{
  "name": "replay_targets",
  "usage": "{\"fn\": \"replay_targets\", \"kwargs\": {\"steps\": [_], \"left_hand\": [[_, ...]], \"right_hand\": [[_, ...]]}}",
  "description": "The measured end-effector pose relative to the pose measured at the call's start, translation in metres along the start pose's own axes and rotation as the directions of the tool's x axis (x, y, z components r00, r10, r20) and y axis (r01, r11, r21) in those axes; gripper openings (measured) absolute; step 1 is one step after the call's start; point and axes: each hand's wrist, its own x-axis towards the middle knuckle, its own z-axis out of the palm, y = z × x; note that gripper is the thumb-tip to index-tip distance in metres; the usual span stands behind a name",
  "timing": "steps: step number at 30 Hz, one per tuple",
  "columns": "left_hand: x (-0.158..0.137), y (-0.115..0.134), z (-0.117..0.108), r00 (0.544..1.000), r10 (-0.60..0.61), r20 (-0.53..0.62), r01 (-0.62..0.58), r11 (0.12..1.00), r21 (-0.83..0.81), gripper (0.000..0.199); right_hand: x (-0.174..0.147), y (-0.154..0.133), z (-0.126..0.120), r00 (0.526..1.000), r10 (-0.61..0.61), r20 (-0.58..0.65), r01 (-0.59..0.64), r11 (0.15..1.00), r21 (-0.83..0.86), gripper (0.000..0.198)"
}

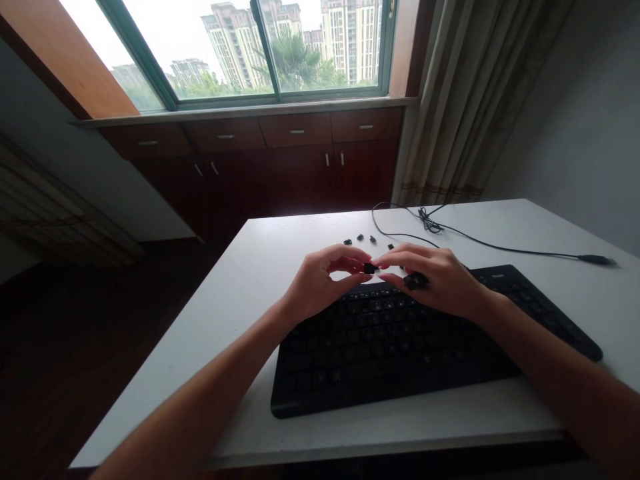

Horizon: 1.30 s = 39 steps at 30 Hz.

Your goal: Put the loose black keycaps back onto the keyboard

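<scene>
A black keyboard [395, 363] lies on the white table, with a few gaps where its key switches show pale. Above its back edge, my left hand [320, 280] pinches a small black keycap [370, 268] between thumb and fingers. My right hand [440, 277] meets it from the other side, fingertips at the keycap's right end, where a small pale bit shows. Tucked against the right palm is a dark object [416, 281], its kind unclear. Several loose black keycaps [373, 239] lie on the table behind the hands.
The white table [210, 347] carries a thin black cable [510, 245], bundled near the back and ending in a plug [597, 260] at the right. Beyond the table stand dark red cabinets [280, 173] under a window, with a curtain [455, 100] at the right.
</scene>
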Motion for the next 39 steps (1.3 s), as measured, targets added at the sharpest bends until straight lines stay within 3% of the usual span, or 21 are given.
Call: {"fn": "replay_targets", "kwargs": {"steps": [5, 10, 16, 27, 31, 34, 39], "left_hand": [[-0.001, 0.002, 0.005, 1.0, 0.003, 0.022, -0.003, 1.0, -0.01, 0.025], [-0.002, 0.002, 0.004, 0.998, 0.003, 0.063, 0.005, 0.993, -0.12, 0.029], [0.0, 0.001, -0.004, 0.992, -0.066, 0.104, 0.089, 0.966, -0.241, 0.027], [0.004, -0.002, -0.008, 0.978, -0.129, 0.164, 0.167, 0.955, -0.243, 0.036], [0.01, -0.019, -0.026, 0.985, -0.171, -0.036, 0.168, 0.984, -0.064, 0.037], [0.013, -0.037, -0.043, 0.951, -0.211, -0.225, 0.22, 0.975, 0.016, 0.035], [0.012, -0.053, -0.06, 0.912, -0.25, -0.324, 0.28, 0.959, 0.048, 0.033]], "right_hand": [[-0.002, 0.001, 0.003, 0.999, -0.028, 0.021, 0.027, 0.999, 0.041, 0.025], [-0.002, 0.002, 0.002, 1.0, -0.025, 0.018, 0.023, 0.996, 0.089, 0.025], [-0.001, -0.001, 0.001, 0.999, -0.023, -0.034, 0.025, 0.998, 0.057, 0.023], [-0.003, -0.005, 0.005, 0.999, -0.03, -0.024, 0.031, 0.999, 0.04, 0.022], [-0.003, -0.013, 0.012, 0.991, 0.022, 0.134, -0.026, 0.999, 0.028, 0.018], [-0.003, -0.02, 0.018, 0.969, 0.06, 0.239, -0.065, 0.998, 0.015, 0.016], [-0.003, -0.023, 0.02, 0.953, 0.091, 0.29, -0.111, 0.993, 0.052, 0.013]]}}
